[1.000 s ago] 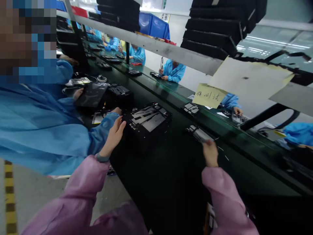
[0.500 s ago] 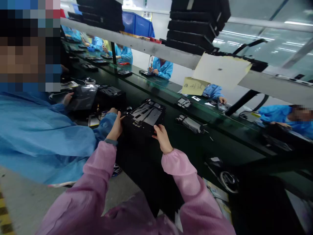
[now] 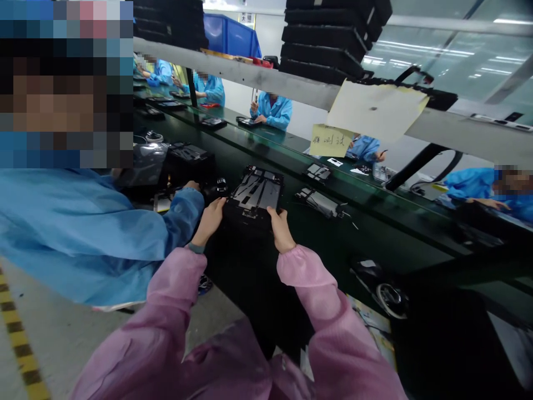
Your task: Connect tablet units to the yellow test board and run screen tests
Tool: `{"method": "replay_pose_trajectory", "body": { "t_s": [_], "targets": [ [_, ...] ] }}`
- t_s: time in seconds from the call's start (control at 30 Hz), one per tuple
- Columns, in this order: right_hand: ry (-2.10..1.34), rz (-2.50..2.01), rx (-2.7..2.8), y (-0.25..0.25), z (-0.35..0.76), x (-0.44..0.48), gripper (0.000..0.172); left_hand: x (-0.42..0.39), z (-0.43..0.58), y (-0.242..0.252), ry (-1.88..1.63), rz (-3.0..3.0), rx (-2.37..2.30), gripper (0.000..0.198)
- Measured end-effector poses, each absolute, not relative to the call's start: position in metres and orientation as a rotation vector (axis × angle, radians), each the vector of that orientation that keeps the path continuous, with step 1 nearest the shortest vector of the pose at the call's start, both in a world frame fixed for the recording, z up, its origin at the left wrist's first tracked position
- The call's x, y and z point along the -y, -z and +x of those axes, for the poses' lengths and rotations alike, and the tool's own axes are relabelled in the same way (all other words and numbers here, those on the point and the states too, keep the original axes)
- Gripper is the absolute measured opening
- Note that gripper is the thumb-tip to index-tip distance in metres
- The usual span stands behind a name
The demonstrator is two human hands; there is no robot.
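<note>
A black tray with a flat dark assembly (image 3: 256,191) lies on the dark green conveyor belt (image 3: 375,244) in front of me. My left hand (image 3: 210,220) grips its near left corner, fingers curled over the edge. My right hand (image 3: 281,229) holds its near right corner, thumb on top. Both of my sleeves are pink. A smaller grey part (image 3: 318,203) lies on the belt to the right of the tray, apart from my hands.
A co-worker in a blue coat (image 3: 83,233) stands close on my left, hand near another black unit (image 3: 187,161). A metal shelf (image 3: 291,89) overhead carries stacked black trays (image 3: 328,39) and yellow paper notes (image 3: 331,140). More people in blue work across the belt.
My right hand left the small grey part on the right and came to the tray's near right corner. Both hands now hold the tray, which has turned to face me squarely.
</note>
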State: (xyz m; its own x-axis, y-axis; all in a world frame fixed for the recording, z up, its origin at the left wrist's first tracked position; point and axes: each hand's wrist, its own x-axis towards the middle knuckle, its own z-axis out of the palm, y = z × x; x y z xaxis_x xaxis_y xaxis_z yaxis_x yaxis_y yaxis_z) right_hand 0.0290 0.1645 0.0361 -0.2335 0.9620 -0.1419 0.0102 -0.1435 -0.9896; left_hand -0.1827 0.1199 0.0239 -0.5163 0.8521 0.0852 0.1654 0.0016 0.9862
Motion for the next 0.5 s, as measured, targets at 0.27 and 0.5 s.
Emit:
{"method": "replay_pose_trajectory", "body": {
  "t_s": [0.27, 0.5],
  "targets": [
    [-1.593, -1.206, 0.902, -0.052, 0.045, -0.162, 0.054, -0.098, -0.157, -0.036, -1.354, 1.472, -1.862, 0.056],
    [-1.672, -1.100, 0.869, -0.051, 0.061, -0.165, 0.047, -0.107, -0.157, -0.043, -1.411, 1.220, -1.755, 0.060]
  ]
}}
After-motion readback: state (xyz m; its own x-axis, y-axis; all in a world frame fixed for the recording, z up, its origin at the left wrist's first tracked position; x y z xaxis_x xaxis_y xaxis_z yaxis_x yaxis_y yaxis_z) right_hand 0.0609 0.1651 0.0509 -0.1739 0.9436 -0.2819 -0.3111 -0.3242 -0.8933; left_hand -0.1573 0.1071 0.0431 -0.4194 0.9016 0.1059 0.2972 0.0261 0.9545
